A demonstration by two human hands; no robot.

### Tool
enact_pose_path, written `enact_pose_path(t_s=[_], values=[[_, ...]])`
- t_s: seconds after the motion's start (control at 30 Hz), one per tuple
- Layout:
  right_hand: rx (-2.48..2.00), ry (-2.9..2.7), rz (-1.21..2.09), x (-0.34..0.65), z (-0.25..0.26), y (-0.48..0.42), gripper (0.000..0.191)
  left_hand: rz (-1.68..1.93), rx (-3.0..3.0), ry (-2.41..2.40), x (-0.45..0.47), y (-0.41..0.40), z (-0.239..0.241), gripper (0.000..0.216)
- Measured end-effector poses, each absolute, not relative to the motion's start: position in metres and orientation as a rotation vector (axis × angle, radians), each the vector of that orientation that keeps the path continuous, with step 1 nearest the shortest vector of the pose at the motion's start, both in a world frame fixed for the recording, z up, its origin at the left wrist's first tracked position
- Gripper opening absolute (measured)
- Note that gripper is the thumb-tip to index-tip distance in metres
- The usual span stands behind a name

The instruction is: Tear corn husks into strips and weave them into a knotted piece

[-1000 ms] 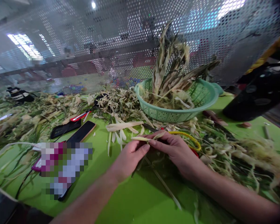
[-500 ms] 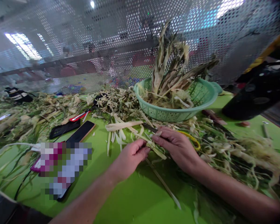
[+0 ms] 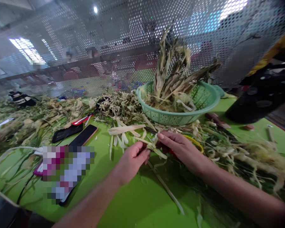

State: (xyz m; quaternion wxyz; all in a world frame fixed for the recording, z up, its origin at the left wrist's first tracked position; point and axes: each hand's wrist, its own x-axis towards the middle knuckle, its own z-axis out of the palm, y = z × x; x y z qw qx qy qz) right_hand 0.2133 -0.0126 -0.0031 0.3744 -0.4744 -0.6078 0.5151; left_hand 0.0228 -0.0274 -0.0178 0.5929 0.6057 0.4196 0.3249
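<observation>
My left hand (image 3: 132, 160) and my right hand (image 3: 180, 148) meet over the green table (image 3: 137, 202), both pinched on one pale plant stalk (image 3: 154, 148) whose leaves splay out between the fingers. A yellow-handled tool (image 3: 194, 142) lies partly hidden under my right hand. Just beyond the hands lie several peeled pale strips (image 3: 125, 129). A teal plastic basket (image 3: 199, 109) behind them holds a tall bunch of dry green-brown stalks (image 3: 173, 72).
Heaps of peelings (image 3: 49, 110) cover the far left and the right side (image 3: 247, 152) of the table. Two phones (image 3: 83, 135) and a red-handled tool (image 3: 82, 119) lie left of centre. A perforated metal screen (image 3: 114, 38) backs the table. A dark object (image 3: 263, 98) sits far right.
The stalk's leaves have been pulled apart between my hands. Both hands have shifted slightly, with my right fingers now pinching closer to my left.
</observation>
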Motion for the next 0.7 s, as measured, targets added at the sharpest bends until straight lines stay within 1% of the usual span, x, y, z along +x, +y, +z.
enact_pose_path(t_s=[0.07,0.17,0.3,0.47,0.6,0.7], values=[[-1.192,-1.602,1.440,0.2123,-0.0025,-0.0141,0.048,0.753,1.364,1.022,0.0222,-0.0262,-0.0174,0.026],[-1.197,-1.698,1.468,0.2106,-0.0057,-0.0152,0.044,0.759,1.262,1.017,0.0213,-0.0251,-0.0140,0.023],[-1.172,-1.835,1.347,0.2100,-0.0101,-0.0153,0.036,0.750,1.227,0.964,0.0208,-0.0247,-0.0123,0.018],[-1.200,-2.009,1.116,0.2112,-0.0105,-0.0146,0.031,0.762,1.366,0.999,0.0212,-0.0244,-0.0147,0.032],[-1.160,-2.087,1.125,0.2128,-0.0080,-0.0136,0.032,0.749,1.350,1.045,0.0200,-0.0254,-0.0147,0.036],[-1.125,-2.137,1.077,0.2141,-0.0022,-0.0130,0.033,0.743,1.268,1.046,0.0188,-0.0264,-0.0157,0.035]])
